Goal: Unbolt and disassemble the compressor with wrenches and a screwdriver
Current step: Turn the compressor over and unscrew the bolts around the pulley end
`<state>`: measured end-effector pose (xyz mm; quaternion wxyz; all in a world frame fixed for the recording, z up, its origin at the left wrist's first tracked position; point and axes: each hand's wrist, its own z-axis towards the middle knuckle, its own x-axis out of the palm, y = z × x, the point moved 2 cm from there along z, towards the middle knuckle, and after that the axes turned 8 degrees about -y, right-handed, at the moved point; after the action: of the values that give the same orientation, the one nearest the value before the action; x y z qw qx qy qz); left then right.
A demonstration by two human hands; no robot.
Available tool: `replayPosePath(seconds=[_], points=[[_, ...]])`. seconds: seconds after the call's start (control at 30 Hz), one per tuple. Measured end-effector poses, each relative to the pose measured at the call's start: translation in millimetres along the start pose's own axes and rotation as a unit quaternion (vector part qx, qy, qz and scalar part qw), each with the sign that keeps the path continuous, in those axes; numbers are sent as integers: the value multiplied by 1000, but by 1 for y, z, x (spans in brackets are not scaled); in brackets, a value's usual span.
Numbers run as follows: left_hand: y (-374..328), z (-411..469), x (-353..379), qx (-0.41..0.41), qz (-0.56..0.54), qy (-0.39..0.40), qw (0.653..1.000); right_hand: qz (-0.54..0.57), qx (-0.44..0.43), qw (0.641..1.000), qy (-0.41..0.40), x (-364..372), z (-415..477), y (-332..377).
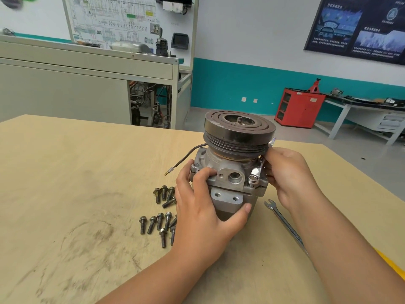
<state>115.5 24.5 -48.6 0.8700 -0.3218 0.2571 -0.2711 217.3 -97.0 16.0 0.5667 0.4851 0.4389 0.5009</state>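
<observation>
left fingers [205, 174] and right fingers [272, 155] grasp the compressor [232, 172] between bolts [161, 218] and wrench [276, 211].

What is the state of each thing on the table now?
compressor: upright, pulley on top
bolts: removed, lying loose on table
open-end wrench: lying on table, untouched
ratchet wrench: on a housing bolt, in right hand
left hand: grips compressor body

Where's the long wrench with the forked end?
In the head view, the forked wrench lies flat on the table, just right of the compressor, its lower end hidden by the right forearm.
</observation>
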Motion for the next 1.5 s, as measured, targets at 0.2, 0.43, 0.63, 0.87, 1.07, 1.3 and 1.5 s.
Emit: replayPosePath(seconds=[0.2,0.43,0.63,0.87,1.07,1.3,1.5], points=[[-1,-1,-1,-10,-4,4,1000,150,71,986,-17,-10,-2,15],[-4,0,-3,-12,-4,9,1000,251,104,962,17,-41,-42,32],[-4,0,-2,-4,-7,5,1000,220,34,975,7,-44,-82,21],[-3,1,-2,2,-7,4,1000,101,-79,989,-69,-45,-105,16],[0,0,-2,2,-6,4,1000,93,-66,991,-74,-43,-110,23],[-2,1,-2,5,-8,3,1000,107,-28,993,-47,-35,-110,27],[-1,0,-2,2,-5,6,1000,135,29,990,-27,-47,-108,27]])
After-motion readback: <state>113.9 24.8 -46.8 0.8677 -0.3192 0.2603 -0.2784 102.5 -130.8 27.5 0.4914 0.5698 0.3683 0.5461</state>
